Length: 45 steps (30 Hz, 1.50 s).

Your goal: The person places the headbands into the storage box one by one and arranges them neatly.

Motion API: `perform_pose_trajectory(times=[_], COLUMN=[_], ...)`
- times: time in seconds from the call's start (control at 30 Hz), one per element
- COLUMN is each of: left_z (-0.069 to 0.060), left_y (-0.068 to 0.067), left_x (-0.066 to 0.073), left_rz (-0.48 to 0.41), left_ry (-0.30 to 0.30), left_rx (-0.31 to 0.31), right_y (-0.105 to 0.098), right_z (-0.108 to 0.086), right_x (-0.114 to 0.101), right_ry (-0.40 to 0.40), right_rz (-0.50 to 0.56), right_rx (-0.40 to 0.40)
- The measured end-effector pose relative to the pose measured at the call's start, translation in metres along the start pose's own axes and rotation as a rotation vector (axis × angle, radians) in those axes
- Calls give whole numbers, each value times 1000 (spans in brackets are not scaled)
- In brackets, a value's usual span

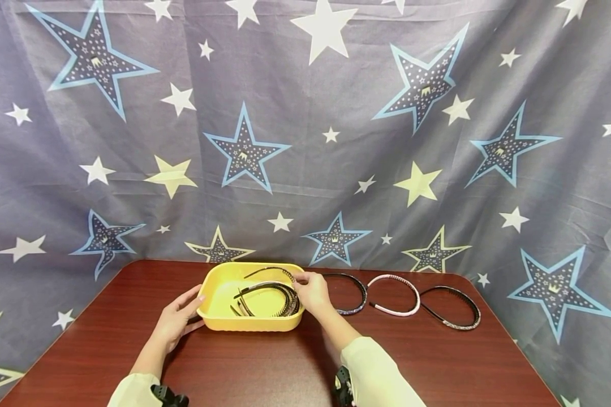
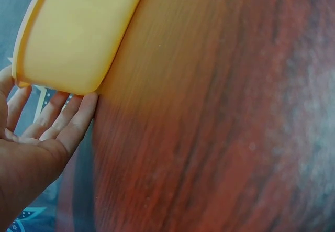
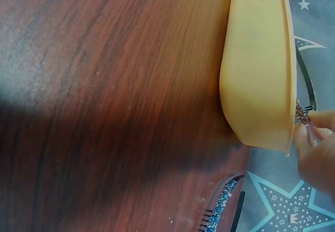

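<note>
A yellow plastic basket (image 1: 252, 323) stands on the table with several dark headbands (image 1: 287, 302) lying inside it. My left hand (image 1: 177, 317) is at the basket's left end; in the left wrist view the fingers (image 2: 78, 119) are fairly straight and touch its outer wall. At the right end, my right hand (image 1: 313, 291) pinches a thin headband (image 1: 272, 269) between thumb and fingers, over the rim. In the right wrist view this headband (image 3: 309, 77) shows a glittery stretch and small comb teeth beside the fingertips, rising past the rim. Part of it is hidden by the hand.
Right of the basket, three headbands lie in a row on the brown table (image 1: 265, 367): one with blue glitter (image 1: 358, 305), a pale pink one (image 1: 409, 311) and a black one with a sparkly band (image 1: 458, 326). A star-patterned grey cloth (image 1: 305, 186) hangs behind the table.
</note>
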<state>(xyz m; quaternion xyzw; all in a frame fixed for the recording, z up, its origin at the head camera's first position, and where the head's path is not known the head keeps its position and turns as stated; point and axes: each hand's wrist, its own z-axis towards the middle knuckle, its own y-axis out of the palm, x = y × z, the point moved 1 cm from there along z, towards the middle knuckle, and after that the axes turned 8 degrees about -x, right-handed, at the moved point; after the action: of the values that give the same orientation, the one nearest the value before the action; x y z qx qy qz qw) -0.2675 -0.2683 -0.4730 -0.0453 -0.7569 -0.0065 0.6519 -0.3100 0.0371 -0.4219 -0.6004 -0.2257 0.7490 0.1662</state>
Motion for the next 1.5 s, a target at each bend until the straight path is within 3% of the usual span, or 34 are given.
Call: perform_pose_trajectory(times=[0.47, 0.9, 1.5], left_z=[2, 4, 1], left_y=[0, -2, 0], left_x=[-1, -2, 0], left_rz=[-7, -19, -20], left_ry=[5, 0, -7], left_rx=[-8, -4, -3], right_y=[0, -1, -1], right_z=[3, 5, 6], right_x=[3, 3, 1], right_ry=[-17, 14, 49], right_rz=[-46, -57, -42], right_rx=[40, 33, -38])
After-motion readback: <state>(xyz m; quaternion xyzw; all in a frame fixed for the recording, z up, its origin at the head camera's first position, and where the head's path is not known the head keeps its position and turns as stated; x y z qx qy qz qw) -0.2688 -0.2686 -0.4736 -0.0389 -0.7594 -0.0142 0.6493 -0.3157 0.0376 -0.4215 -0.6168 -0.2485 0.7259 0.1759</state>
